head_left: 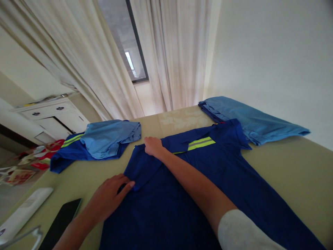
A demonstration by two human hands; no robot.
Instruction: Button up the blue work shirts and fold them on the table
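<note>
A dark blue work jacket (pixel 166 205) with a yellow-green and grey reflective stripe (pixel 201 143) lies spread on the bed-like beige surface, one sleeve stretching to the lower right. Its left part is folded over at the top. My right hand (pixel 153 146) is closed on the folded cloth near the upper left corner. At the jacket's left edge, my left hand (pixel 117 189) has its thumb on top of the cloth and its fingers along the edge, partly hidden. My right forearm crosses above the jacket.
Folded light blue clothing (pixel 109 137) rests on a blue striped garment (pixel 70 152) at left. More light blue clothing (pixel 249 118) lies by the wall. A black phone (pixel 62 222) and a white elongated object (pixel 24 211) are at lower left. Curtains (pixel 171 52) hang behind.
</note>
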